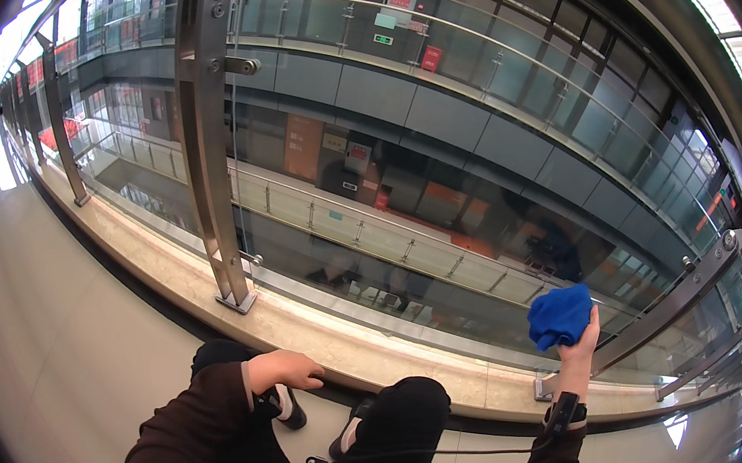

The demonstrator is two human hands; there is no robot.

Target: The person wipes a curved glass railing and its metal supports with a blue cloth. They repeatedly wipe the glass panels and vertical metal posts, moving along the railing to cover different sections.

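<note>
My right hand (581, 344) holds a bunched blue cloth (560, 316) up against or close to the glass panel (410, 250) of a balustrade, beside the right metal post (668, 300). Part of the fingers is hidden by the cloth. My left hand (286, 369) rests near my left knee with its fingers loosely bent, and no object shows in it. A dark device with a cable is strapped at my right wrist.
A stone ledge (343, 352) runs along the foot of the glass. The left metal post (209, 144) stands on it, with bolts and a glass clamp (242, 66) sticking out. Tiled floor (78, 335) lies around my feet. Beyond the glass are other railed floors.
</note>
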